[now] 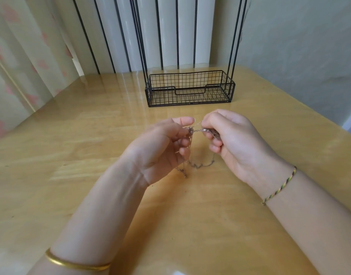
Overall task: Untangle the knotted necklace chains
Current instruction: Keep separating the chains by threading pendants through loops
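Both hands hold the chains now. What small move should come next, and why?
Probably ease the hands slightly together. The left hand and right hand each pinch the chains, and the short stretch between them looks taut; slack may loosen the knot.

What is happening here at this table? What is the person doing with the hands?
A person is working on tangled necklace chains above a wooden table. The left hand pinches one part and the right hand grips another, with a short stretch running between them. The rest hangs down in loops toward the table, not yet separated. A black wire basket stands behind, apart from the hands.
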`<state>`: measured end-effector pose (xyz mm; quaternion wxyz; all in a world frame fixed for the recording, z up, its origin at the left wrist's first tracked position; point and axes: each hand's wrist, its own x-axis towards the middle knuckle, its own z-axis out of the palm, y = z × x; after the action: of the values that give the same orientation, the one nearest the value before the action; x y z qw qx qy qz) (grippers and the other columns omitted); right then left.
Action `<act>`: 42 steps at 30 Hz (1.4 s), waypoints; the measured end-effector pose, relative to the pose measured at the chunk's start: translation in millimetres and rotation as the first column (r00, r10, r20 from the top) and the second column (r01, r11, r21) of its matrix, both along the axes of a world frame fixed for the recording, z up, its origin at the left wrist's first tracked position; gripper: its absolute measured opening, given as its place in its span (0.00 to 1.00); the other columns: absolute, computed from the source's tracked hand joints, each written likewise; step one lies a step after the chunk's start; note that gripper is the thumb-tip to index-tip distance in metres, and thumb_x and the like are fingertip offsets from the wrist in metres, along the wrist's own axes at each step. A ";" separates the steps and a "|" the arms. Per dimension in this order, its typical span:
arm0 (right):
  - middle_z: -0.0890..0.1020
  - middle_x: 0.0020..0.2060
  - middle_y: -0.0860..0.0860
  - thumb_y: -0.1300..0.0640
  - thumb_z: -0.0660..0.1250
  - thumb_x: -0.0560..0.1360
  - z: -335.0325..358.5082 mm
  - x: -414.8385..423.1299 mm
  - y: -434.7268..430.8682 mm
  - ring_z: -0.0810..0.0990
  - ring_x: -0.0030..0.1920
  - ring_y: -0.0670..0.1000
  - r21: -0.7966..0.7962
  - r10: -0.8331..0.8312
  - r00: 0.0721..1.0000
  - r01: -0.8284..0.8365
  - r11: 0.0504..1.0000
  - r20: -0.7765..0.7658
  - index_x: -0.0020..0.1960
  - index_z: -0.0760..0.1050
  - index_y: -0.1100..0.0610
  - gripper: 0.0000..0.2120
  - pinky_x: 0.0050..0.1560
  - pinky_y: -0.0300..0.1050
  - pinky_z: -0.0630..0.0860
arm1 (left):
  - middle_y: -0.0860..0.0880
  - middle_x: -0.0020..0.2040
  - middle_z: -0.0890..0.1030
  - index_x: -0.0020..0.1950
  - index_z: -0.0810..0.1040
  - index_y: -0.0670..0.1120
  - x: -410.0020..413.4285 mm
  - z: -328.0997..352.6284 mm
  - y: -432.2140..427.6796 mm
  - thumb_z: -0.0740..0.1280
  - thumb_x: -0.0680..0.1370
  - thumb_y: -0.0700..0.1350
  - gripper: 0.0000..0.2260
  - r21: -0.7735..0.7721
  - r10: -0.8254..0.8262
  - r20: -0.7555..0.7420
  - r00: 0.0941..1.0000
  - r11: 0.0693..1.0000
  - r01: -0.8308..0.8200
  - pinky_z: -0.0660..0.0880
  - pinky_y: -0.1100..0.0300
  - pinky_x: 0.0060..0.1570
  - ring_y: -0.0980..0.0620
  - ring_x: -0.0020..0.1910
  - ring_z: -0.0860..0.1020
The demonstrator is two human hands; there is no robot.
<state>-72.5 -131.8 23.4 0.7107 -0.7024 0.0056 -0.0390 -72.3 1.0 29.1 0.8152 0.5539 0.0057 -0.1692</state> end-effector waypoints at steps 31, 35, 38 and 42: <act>0.74 0.29 0.53 0.62 0.60 0.76 0.6 -5.0 2.6 0.60 0.19 0.45 -0.050 0.032 0.999 -0.032 0.998 -0.006 0.38 0.68 0.55 0.08 0.22 0.38 0.57 | 0.51 0.41 0.78 0.46 0.72 0.46 -8.1 2.8 -2.4 0.60 0.82 0.42 0.06 0.281 0.234 0.362 0.902 0.896 -0.345 0.69 0.66 0.27 0.59 0.30 0.76; 0.76 0.35 0.50 0.61 0.61 0.77 -2.7 -0.4 0.0 0.71 0.27 0.47 -0.027 -0.064 0.998 0.064 0.998 -0.004 0.38 0.69 0.54 0.09 0.25 0.39 0.64 | 0.51 0.43 0.79 0.46 0.71 0.45 -8.7 3.8 -3.0 0.59 0.82 0.41 0.06 0.240 0.260 0.346 0.902 0.905 -0.352 0.70 0.66 0.27 0.59 0.30 0.76; 0.78 0.36 0.49 0.62 0.62 0.77 -3.3 2.9 0.4 0.76 0.37 0.48 0.093 -0.095 0.995 0.094 0.991 0.012 0.37 0.70 0.54 0.10 0.37 0.41 0.73 | 0.49 0.40 0.79 0.46 0.72 0.43 -7.6 5.1 -1.2 0.59 0.82 0.38 0.06 0.087 0.288 0.240 0.927 0.945 -0.316 0.68 0.66 0.24 0.58 0.29 0.75; 0.79 0.35 0.52 0.65 0.62 0.76 -2.4 3.4 3.7 0.77 0.40 0.51 0.310 -0.070 0.997 0.057 0.949 0.030 0.36 0.70 0.56 0.11 0.45 0.47 0.75 | 0.48 0.33 0.75 0.45 0.71 0.41 -4.5 3.7 -0.3 0.59 0.81 0.35 0.06 -0.071 0.264 0.105 0.959 0.964 -0.258 0.66 0.68 0.21 0.57 0.28 0.72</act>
<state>-69.1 -128.2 21.0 0.8103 -0.5809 0.0198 -0.0749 -76.8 0.7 32.9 0.8447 0.5338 0.0274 -0.0286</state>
